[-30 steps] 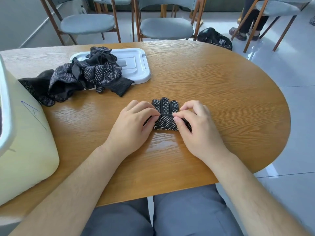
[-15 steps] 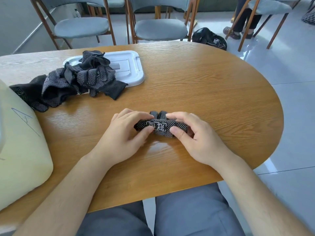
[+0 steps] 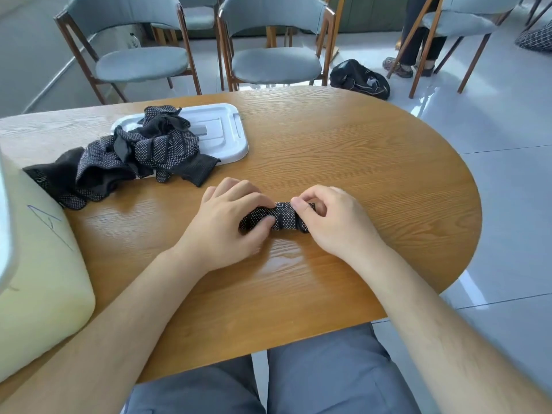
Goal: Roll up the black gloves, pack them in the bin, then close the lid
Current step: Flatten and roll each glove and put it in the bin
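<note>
A black dotted glove lies rolled into a tight bundle on the wooden table, in front of me. My left hand grips its left end with curled fingers and thumb. My right hand pinches its right end. A heap of loose black gloves lies at the left, partly on the white lid. The pale yellow bin stands at the left edge; its inside is out of view.
Grey chairs stand behind the table's far edge. A black bag lies on the floor beyond them, and a person's legs show at the upper right. The table's rounded right end drops to tiled floor.
The flat glove has been rolled up away from me into a bundle; its fingers no longer show. Both hands moved from pressing it flat to gripping its ends.
</note>
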